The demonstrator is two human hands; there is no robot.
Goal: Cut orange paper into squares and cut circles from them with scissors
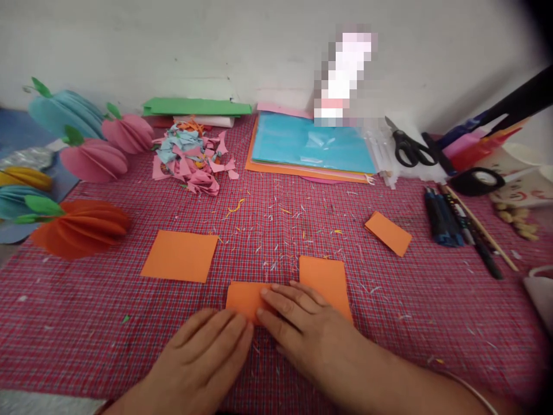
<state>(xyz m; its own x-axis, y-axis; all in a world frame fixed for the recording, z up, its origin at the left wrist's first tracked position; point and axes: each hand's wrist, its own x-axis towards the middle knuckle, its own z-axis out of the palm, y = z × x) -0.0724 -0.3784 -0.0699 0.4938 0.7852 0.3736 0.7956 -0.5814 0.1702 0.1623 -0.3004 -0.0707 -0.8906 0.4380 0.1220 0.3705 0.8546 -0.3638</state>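
A folded-looking strip of orange paper (244, 297) lies flat on the checked cloth in front of me. My right hand (309, 323) rests on its right part, palm down, with the fingers stretched out and slightly apart. Along its lower left edge lies my left hand (207, 351), fingers straight and side by side, fingertips at the paper. Another orange paper piece (326, 279) sits behind my right hand, partly covered by it. To the left is a flat orange rectangle (180, 256), and a smaller orange piece (389, 233) lies to the right.
Paper pumpkins, an orange one (82, 227) among them, stand at left. Paper scraps (192, 155) are heaped near the wall, beside stacked blue sheets (311, 141). Black-handled scissors (412, 150), pens (443, 216) and a thin stick (484, 227) are at right. Small clippings litter the cloth (276, 213).
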